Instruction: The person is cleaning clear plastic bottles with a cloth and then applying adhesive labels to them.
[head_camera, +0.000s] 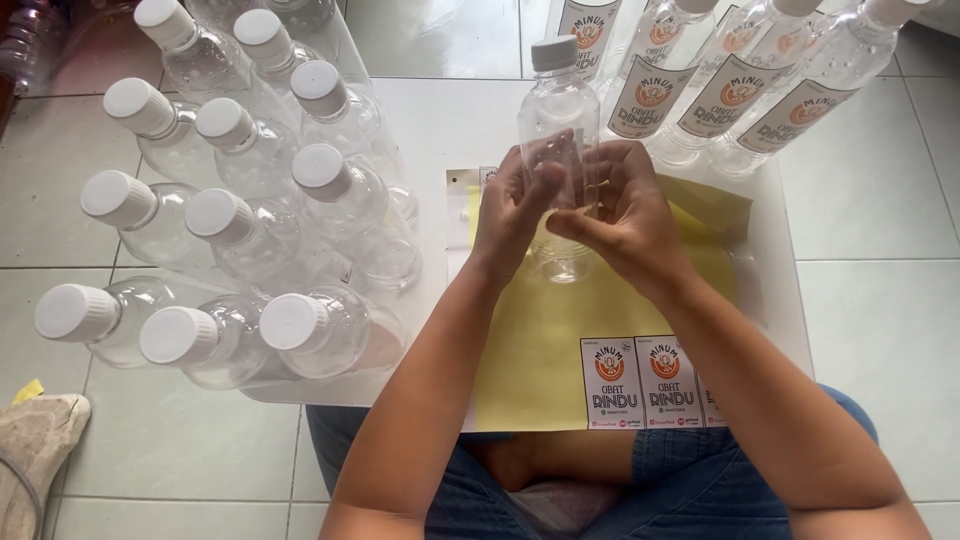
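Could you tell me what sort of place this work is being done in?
Probably a home or small workshop floor used for hand-labelling bottles: a person sits on floor tiles at a low white board, among capped unlabelled bottles, with a yellow sticker sheet.

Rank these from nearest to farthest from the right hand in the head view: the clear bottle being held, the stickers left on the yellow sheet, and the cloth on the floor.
1. Clear bottle: gripped in the right hand.
2. Stickers: on the yellow sheet, toward the person.
3. Cloth: far left on the floor.
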